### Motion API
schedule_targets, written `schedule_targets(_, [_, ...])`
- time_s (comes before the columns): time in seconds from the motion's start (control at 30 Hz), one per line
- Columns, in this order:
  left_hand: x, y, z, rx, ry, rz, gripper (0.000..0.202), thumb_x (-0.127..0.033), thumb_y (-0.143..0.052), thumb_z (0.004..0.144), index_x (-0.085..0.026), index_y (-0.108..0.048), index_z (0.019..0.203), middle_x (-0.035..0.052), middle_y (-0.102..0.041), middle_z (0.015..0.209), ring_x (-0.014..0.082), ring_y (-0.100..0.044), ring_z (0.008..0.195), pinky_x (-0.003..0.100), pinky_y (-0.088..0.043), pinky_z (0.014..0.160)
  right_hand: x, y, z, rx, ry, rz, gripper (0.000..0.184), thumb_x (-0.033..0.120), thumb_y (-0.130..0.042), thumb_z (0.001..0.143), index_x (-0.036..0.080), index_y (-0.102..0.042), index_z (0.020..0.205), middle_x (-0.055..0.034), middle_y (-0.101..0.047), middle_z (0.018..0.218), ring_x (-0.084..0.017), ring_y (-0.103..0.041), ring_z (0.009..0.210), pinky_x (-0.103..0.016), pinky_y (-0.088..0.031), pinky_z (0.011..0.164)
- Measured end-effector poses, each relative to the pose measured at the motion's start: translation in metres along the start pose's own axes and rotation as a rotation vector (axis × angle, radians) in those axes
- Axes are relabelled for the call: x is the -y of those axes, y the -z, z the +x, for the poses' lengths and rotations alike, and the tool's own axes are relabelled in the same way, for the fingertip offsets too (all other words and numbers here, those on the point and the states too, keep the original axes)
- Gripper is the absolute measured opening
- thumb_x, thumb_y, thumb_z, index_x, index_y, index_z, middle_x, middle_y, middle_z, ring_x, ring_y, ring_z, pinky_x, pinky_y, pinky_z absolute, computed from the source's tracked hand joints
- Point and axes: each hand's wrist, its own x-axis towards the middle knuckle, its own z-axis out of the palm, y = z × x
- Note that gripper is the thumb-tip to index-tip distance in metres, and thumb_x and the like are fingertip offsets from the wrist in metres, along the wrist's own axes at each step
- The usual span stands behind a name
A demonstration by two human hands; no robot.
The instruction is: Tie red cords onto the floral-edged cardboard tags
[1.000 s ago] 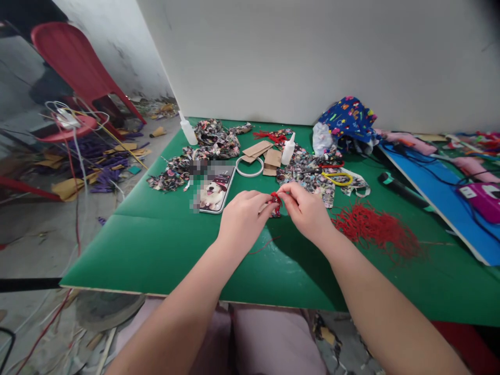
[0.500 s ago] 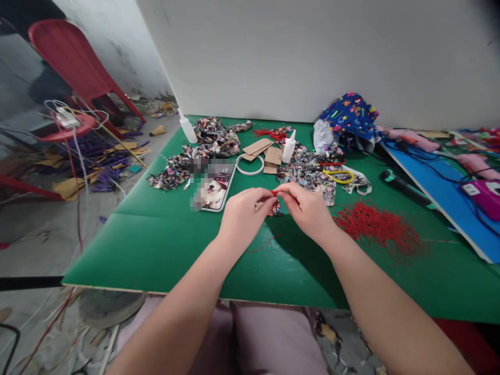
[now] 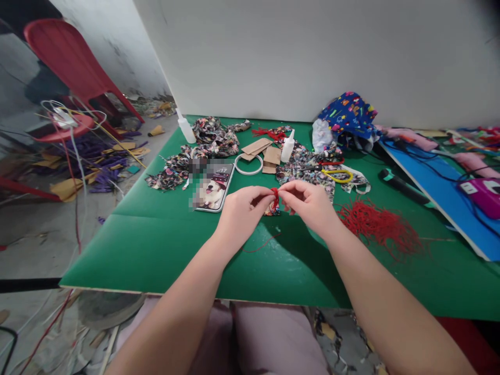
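Cord (image 3: 275, 199), red and bunched, hangs between left hand (image 3: 244, 209) and right hand (image 3: 309, 205), pinched by both.

A small red thread bunch (image 3: 275, 196) sits between the bare left hand (image 3: 242, 212) and bare right hand (image 3: 310, 208). From it, across the flat green table (image 3: 152, 250): white-edged rectangular phone (image 3: 214, 195) at nine o'clock, white plastic bottle (image 3: 287, 150) just past twelve, yellow-handled scissors (image 3: 338, 180) at two, tangled red threads (image 3: 375, 224) past three.

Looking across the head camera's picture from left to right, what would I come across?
Red plastic chair, white-edged phone with dog picture, left hand, small red strand bundle, right hand, loose pile of red strands, magenta plastic object.
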Motion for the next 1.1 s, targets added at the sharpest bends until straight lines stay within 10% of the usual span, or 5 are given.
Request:
schedule_targets(0.87, [0.003, -0.006, -0.002, -0.083, -0.163, 0.236, 0.015, -0.022, -0.053, 0.081, -0.018, -0.067, 0.077, -0.0004, -0.067, 0.070, 0.0109, -0.059, 0.066, 0.021, -0.043, 0.064, -0.006, -0.005, 0.002, 0.098, -0.201, 0.325, 0.014, 0.029, -0.060, 0.074, 0.016, -0.057, 0.078, 0.0051, -0.053, 0.056, -0.006, -0.048, 0.045, -0.018, -0.040, 0.042])
schedule_targets(1.1, [0.004, -0.005, -0.004, 0.058, -0.225, 0.443, 0.025, -0.024, -0.043, 0.088, -0.017, -0.066, 0.080, 0.0032, -0.063, 0.072, 0.0137, -0.056, 0.070, 0.024, -0.039, 0.063, -0.011, -0.008, 0.003, 0.096, -0.164, 0.090, 0.010, 0.026, -0.055, 0.074, 0.017, -0.055, 0.078, 0.0032, -0.055, 0.062, -0.007, -0.050, 0.048, -0.020, -0.042, 0.044])
